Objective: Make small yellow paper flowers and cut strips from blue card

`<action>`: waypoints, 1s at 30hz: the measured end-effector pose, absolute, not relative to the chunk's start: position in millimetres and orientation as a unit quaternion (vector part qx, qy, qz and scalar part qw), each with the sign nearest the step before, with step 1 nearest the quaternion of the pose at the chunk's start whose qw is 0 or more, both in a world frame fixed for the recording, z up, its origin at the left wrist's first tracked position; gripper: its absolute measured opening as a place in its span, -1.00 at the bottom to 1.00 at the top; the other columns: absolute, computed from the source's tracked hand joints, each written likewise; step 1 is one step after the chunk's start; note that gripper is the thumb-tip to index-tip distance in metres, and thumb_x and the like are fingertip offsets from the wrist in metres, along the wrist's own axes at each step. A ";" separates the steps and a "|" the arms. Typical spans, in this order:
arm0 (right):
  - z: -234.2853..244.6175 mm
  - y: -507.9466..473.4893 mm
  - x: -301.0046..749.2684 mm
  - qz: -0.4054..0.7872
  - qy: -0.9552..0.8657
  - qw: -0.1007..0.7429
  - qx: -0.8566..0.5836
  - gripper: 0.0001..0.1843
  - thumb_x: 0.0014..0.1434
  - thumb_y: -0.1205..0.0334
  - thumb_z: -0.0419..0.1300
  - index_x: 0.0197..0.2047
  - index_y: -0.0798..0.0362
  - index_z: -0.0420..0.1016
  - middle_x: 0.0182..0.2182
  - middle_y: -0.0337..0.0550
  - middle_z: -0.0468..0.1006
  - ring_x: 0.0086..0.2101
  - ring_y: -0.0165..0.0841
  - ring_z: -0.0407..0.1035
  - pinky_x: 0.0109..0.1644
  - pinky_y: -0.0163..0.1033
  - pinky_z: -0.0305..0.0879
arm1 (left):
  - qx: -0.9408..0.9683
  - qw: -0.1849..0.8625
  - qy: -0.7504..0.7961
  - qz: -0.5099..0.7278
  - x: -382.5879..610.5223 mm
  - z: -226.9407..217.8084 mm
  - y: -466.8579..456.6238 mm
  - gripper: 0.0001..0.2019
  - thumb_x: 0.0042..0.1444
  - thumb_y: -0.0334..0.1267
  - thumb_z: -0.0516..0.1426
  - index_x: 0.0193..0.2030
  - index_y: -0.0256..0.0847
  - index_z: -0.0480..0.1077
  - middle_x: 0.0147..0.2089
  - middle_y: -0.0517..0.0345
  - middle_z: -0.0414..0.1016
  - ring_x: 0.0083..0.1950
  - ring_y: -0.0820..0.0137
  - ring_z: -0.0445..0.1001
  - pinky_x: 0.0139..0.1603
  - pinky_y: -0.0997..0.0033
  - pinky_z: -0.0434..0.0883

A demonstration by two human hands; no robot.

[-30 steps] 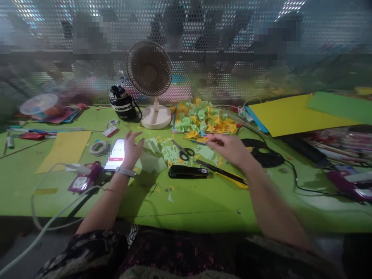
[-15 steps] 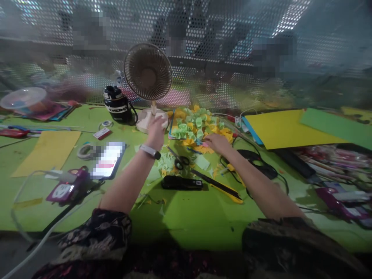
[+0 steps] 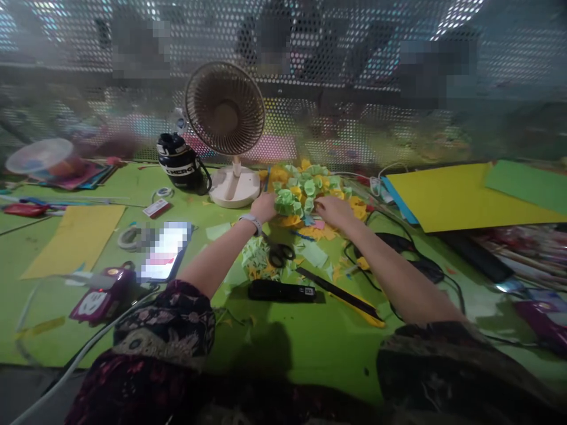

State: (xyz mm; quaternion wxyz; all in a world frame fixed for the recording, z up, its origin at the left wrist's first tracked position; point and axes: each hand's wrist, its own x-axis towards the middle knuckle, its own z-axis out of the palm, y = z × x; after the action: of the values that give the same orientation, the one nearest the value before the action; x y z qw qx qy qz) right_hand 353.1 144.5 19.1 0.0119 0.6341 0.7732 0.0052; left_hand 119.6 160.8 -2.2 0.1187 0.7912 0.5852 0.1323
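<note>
A heap of crumpled green and orange-yellow paper flowers [image 3: 310, 189] lies in front of the perforated screen. At its left side, my left hand [image 3: 264, 206] is closed against the green flowers, its fingertips partly hidden by them. My right hand [image 3: 333, 211] is at the heap's front right, fingers bent into a pinch touching the flowers; what lies between them is too small to make out. Nearer to me are dark-handled scissors [image 3: 280, 252], small green paper scraps [image 3: 257, 260], a black stapler [image 3: 281, 291] and a yellow-and-black cutter knife [image 3: 343, 297].
A desk fan [image 3: 234, 189] and a black bottle [image 3: 183, 168] stand left of the heap. Further left are a phone [image 3: 166, 251], a tape roll [image 3: 128, 237] and a purple power socket [image 3: 103, 295]. Yellow sheets [image 3: 469, 198] and black cables [image 3: 411, 260] occupy the right.
My left hand has left the fan's base and moved right to the paper flowers. My right hand stays at the heap, slightly shifted. The view has tilted a little.
</note>
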 end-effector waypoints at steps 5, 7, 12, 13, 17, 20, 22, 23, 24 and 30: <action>4.0 126.0 343.6 0.050 0.841 -0.112 0.527 -0.55 0.37 0.13 0.02 0.21 0.07 0.49 0.09 0.10 0.54 0.03 -0.12 0.43 -0.04 -0.12 0.38 | 0.778 0.125 0.604 0.115 129.5 -0.1 173.8 -0.53 0.12 -0.30 0.21 0.20 -0.23 0.41 0.12 -0.14 0.56 0.19 0.12 0.50 0.14 0.26 0.43; -7.9 122.0 337.6 0.064 0.905 -0.113 0.405 -0.52 0.31 0.06 0.13 0.22 0.07 0.49 0.17 0.14 0.48 0.09 -0.08 0.38 0.09 -0.03 0.34 | 0.775 0.136 0.604 0.126 134.1 0.2 178.1 -0.59 0.14 -0.25 0.21 0.14 -0.22 0.44 0.07 -0.12 0.58 0.17 0.13 0.52 0.12 0.28 0.43; -27.1 139.4 336.4 0.079 0.947 -0.068 0.303 -0.71 0.30 0.15 0.17 -0.01 0.07 0.62 0.16 0.17 0.50 0.14 -0.05 0.35 0.19 0.09 0.25 | 0.762 0.180 0.584 0.214 135.2 -7.6 190.8 -0.57 0.14 -0.20 0.22 0.14 -0.29 0.40 0.02 -0.14 0.60 0.10 0.13 0.56 0.06 0.28 0.45; -27.0 145.9 339.8 0.076 0.943 -0.071 0.317 -0.72 0.31 0.17 0.15 -0.05 0.08 0.63 0.13 0.17 0.52 0.13 -0.06 0.37 0.20 0.08 0.24 | 0.760 0.190 0.577 0.232 132.8 -10.6 193.8 -0.53 0.12 -0.22 0.24 0.16 -0.29 0.37 0.03 -0.14 0.60 0.10 0.14 0.56 0.07 0.28 0.45; -18.0 172.5 359.4 0.052 0.922 -0.088 0.374 -0.70 0.36 0.20 0.08 -0.17 0.10 0.64 0.04 0.14 0.59 0.04 -0.13 0.41 0.15 -0.01 0.27 | 0.763 0.222 0.545 0.267 119.9 -20.5 202.4 -0.39 0.07 -0.27 0.28 0.27 -0.25 0.28 0.13 -0.12 0.55 0.08 0.20 0.57 0.07 0.31 0.45; -11.0 187.6 372.9 0.070 0.895 -0.058 0.436 -0.68 0.35 0.26 0.04 -0.16 0.13 0.64 -0.03 0.11 0.62 -0.02 -0.15 0.40 0.12 -0.07 0.27 | 0.773 0.216 0.540 0.252 113.1 -19.0 201.1 -0.34 0.10 -0.23 0.27 0.33 -0.27 0.23 0.16 -0.16 0.53 0.09 0.19 0.57 0.07 0.33 0.45; -8.3 192.6 377.9 0.102 0.869 -0.036 0.482 -0.65 0.33 0.31 0.01 -0.16 0.16 0.64 -0.08 0.14 0.62 -0.07 -0.14 0.39 0.08 -0.07 0.26 | 0.776 0.186 0.564 0.213 111.6 -12.9 196.1 -0.30 0.14 -0.18 0.26 0.37 -0.32 0.16 0.10 -0.21 0.56 0.11 0.11 0.56 0.06 0.27 0.44; -7.5 193.1 378.5 0.115 0.858 -0.031 0.499 -0.64 0.33 0.34 -0.01 -0.15 0.17 0.64 -0.10 0.16 0.62 -0.09 -0.13 0.38 0.06 -0.05 0.26 | 0.775 0.166 0.579 0.189 111.5 -8.9 193.0 -0.28 0.16 -0.15 0.25 0.39 -0.33 0.12 0.06 -0.24 0.57 0.11 0.07 0.56 0.06 0.23 0.44; -6.9 192.3 377.6 0.124 0.852 -0.030 0.507 -0.63 0.31 0.36 -0.03 -0.14 0.19 0.63 -0.11 0.18 0.61 -0.09 -0.11 0.36 0.06 -0.04 0.25 | 0.775 0.144 0.593 0.166 111.6 -4.5 189.9 -0.28 0.18 -0.12 0.23 0.40 -0.34 0.10 0.03 -0.25 0.58 0.10 0.03 0.57 0.05 0.20 0.43; -5.9 169.0 339.8 0.120 0.896 -0.046 0.425 -0.66 0.29 0.38 0.01 -0.02 0.18 0.59 -0.02 0.15 0.57 0.00 -0.09 0.32 0.15 -0.03 0.15 | 0.767 0.062 0.629 0.112 112.8 15.0 182.1 -0.37 0.22 -0.07 0.20 0.34 -0.29 0.15 0.00 -0.29 0.57 0.05 -0.02 0.57 0.01 0.15 0.42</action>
State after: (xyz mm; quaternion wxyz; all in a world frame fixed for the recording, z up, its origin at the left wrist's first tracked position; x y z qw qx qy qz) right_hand 339.8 169.0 -5.9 -0.0455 0.4250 0.8961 0.1196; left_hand 112.8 182.1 15.0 0.0622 0.7671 0.6286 0.1122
